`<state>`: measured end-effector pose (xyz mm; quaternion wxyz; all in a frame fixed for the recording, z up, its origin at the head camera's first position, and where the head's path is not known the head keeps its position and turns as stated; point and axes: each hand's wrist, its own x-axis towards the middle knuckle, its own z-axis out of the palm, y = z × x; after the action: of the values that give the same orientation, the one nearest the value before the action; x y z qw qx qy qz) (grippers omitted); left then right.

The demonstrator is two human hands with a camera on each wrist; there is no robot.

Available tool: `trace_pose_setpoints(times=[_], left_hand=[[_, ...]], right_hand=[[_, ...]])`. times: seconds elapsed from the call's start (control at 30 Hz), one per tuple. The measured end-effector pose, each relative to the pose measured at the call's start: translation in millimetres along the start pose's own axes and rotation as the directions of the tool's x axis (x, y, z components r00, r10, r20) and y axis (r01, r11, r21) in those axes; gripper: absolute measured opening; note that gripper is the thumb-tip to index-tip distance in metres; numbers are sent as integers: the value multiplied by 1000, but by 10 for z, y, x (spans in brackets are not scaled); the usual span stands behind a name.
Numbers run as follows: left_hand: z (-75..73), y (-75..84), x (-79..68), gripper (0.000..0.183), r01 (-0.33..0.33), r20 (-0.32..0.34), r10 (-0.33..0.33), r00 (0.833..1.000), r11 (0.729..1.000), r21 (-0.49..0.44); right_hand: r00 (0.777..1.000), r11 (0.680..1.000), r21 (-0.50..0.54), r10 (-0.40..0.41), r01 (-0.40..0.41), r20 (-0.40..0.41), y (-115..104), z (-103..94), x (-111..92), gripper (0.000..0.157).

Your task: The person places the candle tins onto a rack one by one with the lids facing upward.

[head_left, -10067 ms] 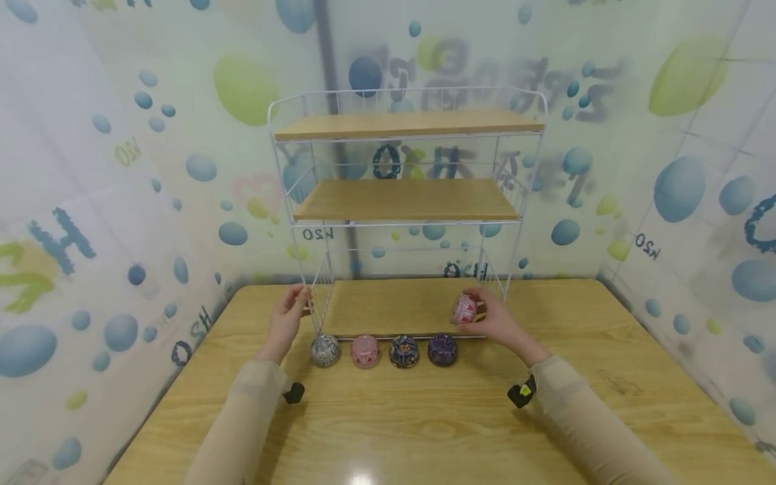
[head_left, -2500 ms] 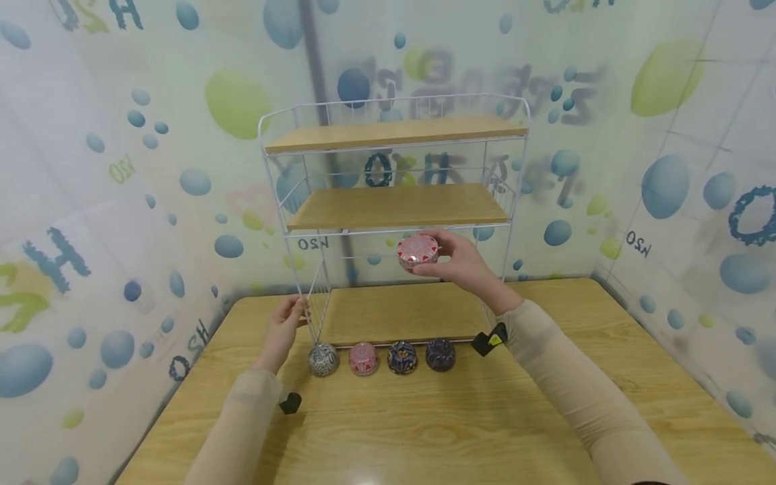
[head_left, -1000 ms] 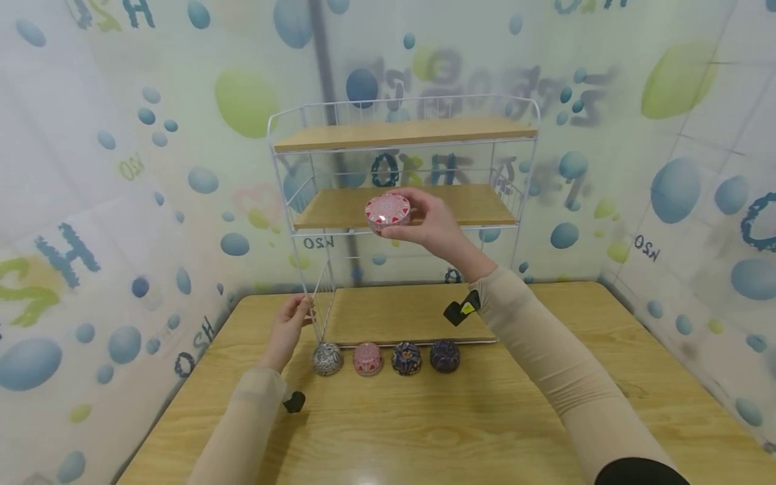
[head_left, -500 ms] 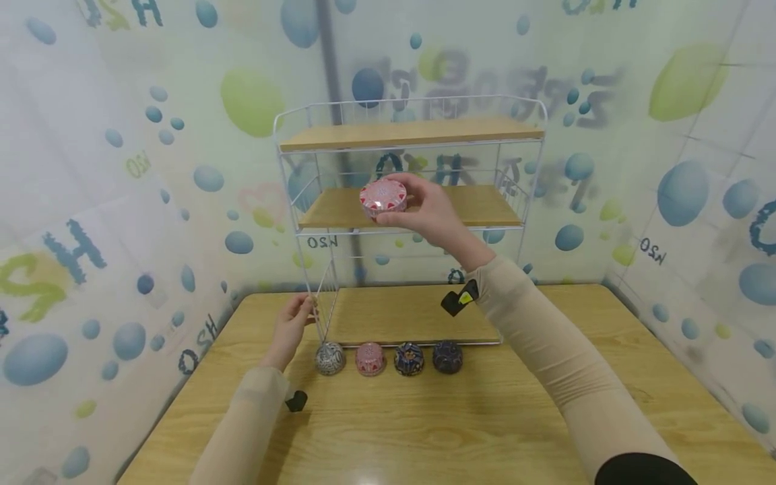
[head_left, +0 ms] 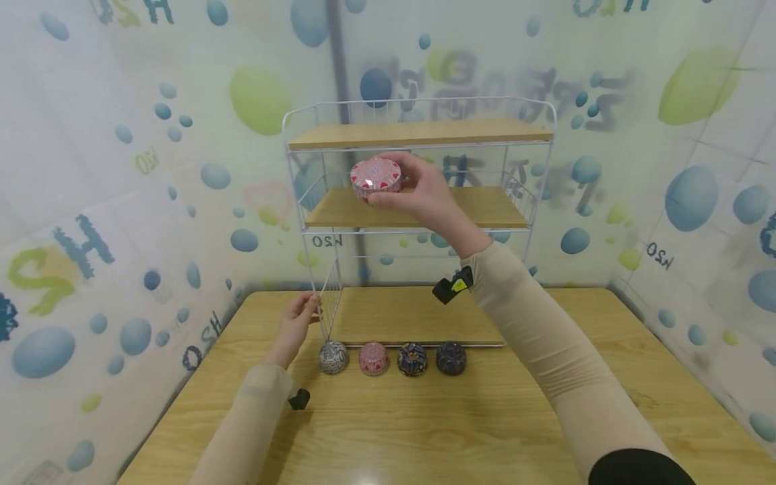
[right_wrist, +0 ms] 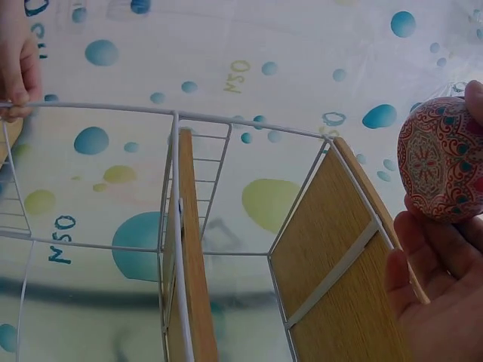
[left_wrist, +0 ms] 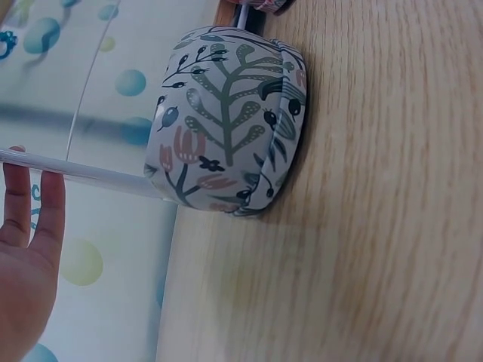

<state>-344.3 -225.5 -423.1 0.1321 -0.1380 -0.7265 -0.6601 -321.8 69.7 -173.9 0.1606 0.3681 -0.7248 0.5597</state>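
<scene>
My right hand (head_left: 427, 195) grips a round pink tin (head_left: 374, 175) with red hearts round its top, thumb below and fingers behind. The tin overlaps the middle board (head_left: 485, 205) of a white wire shelf rack, just under the top board. In the right wrist view the tin's underside (right_wrist: 430, 158) shows a red and teal pattern. Low on the left, my left hand (head_left: 295, 322) pinches the rack's front post (head_left: 308, 259). In the left wrist view its fingertips meet the white post (left_wrist: 106, 178), near a white leaf-patterned tin (left_wrist: 223, 124).
Along the rack's front edge stand the leaf-patterned tin, a pink tin (head_left: 373, 359), a dark blue floral tin (head_left: 412, 360) and a dark purple tin (head_left: 451, 358). The rack's top board (head_left: 424, 133) has a wire rail. Patterned walls close in the wooden table (head_left: 388, 424).
My right hand has raised the pink tin from above the bottom board at the right, leftward and up to just beneath the top board. The left hand stays on the post.
</scene>
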Motion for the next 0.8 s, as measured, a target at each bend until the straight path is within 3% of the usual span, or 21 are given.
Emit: trace_pose_setpoints(times=[0.23,0.53,0.8], left_hand=[[33,176,-96,16,14,3,-14,1000,999,35],[32,174,-77,22,19,-2,-19,1000,999,32],[32,163,-54,19,12,-2,-12,1000,1000,24]], right_hand=[[1000,1000,-13,3,-3,6,-81,37,72,58],[1000,998,-57,-2,2,-7,-153,85,222,59],[1000,1000,-10,-19,19,1,-211,66,406,60]])
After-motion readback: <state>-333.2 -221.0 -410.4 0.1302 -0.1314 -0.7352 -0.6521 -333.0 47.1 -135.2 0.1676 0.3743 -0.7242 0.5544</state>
